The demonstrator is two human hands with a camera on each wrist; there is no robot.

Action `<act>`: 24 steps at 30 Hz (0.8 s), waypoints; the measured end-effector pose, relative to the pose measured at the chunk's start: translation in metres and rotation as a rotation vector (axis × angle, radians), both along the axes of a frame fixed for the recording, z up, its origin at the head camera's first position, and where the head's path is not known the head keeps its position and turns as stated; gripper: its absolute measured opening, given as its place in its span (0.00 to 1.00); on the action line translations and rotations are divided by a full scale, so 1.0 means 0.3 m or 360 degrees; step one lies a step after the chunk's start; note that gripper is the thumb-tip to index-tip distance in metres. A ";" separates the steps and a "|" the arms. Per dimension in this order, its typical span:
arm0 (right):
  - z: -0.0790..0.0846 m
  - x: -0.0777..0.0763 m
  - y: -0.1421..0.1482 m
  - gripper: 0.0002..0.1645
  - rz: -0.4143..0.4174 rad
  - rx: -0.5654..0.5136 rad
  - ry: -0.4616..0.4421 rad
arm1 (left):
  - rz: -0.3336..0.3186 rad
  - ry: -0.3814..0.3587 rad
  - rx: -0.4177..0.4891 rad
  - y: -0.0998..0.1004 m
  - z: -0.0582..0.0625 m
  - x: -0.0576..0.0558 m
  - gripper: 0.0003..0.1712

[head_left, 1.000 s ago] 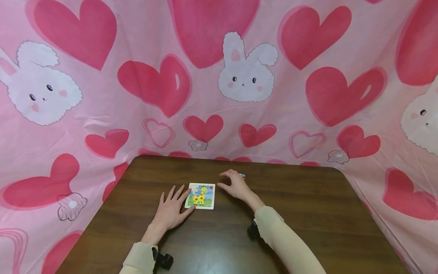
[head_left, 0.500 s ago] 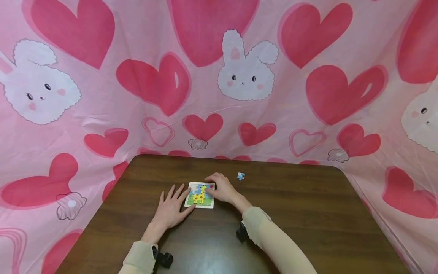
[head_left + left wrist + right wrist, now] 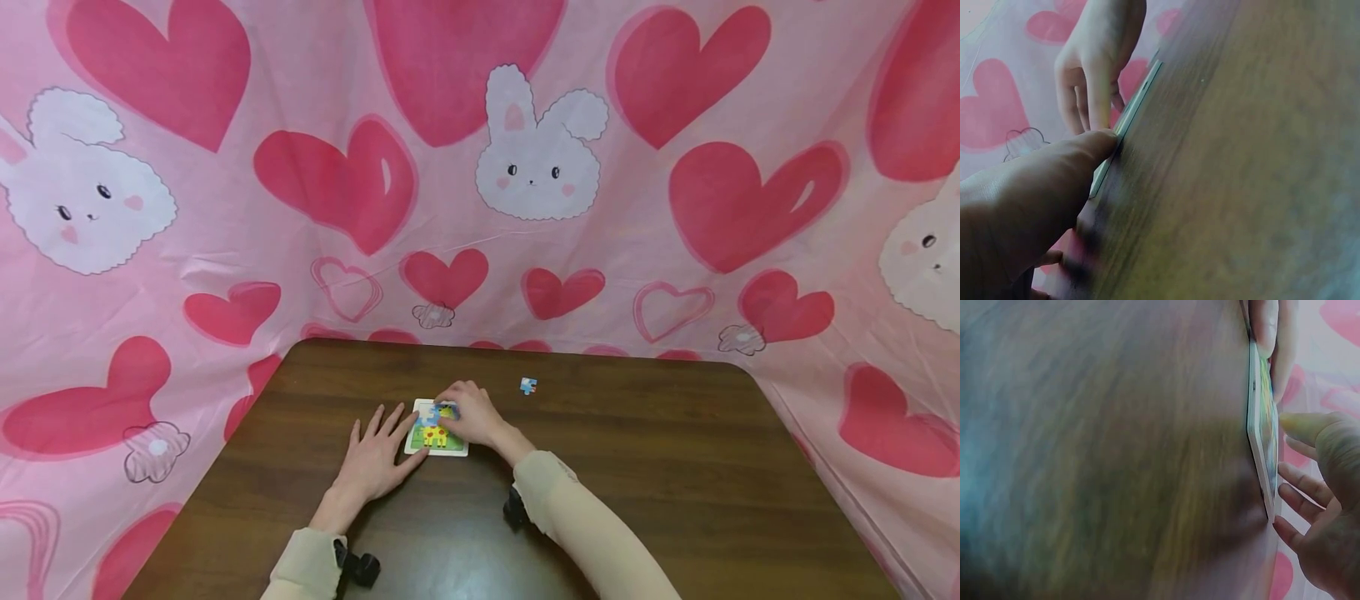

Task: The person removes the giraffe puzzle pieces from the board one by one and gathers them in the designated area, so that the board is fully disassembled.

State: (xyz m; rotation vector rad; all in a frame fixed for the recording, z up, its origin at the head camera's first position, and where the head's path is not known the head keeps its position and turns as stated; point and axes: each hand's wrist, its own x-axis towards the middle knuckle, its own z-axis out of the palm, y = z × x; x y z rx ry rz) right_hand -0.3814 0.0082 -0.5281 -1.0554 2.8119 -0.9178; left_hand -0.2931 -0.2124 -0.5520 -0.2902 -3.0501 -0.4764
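A white-edged giraffe jigsaw puzzle (image 3: 436,442) lies flat on the brown table, its upper right part hidden beneath my right hand. My left hand (image 3: 375,458) is spread flat at the puzzle's left side, with thumb and index finger resting on its edge. From above, my right hand (image 3: 474,414) reaches over the picture; its thumb and fingertips touch the surface near the giraffe's head. In the right wrist view the puzzle (image 3: 1262,431) shows edge-on, with the right fingers spread along it. A pale patch shows in its upper left corner.
One loose blue puzzle piece (image 3: 528,386) lies on the table (image 3: 637,467), behind and to the right of the puzzle. A pink cloth (image 3: 450,200) with hearts and rabbits hangs behind the table and along its sides.
My right hand has moved left from beside the loose piece onto the puzzle, then farther across its top, uncovering that piece. The left hand has stayed in place.
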 end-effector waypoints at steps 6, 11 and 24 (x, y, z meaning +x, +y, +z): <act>0.000 0.011 -0.025 0.16 -0.0088 0.0152 0.0014 | 0.0001 0.0008 -0.0006 0.000 0.001 0.002 0.44; -0.012 0.009 -0.042 0.17 -0.0147 0.0159 -0.0006 | 0.0006 0.0001 -0.0007 0.001 0.003 0.002 0.44; -0.025 0.026 -0.057 0.16 -0.0200 0.0021 -0.0064 | 0.0011 0.0005 0.0009 0.004 0.001 0.001 0.45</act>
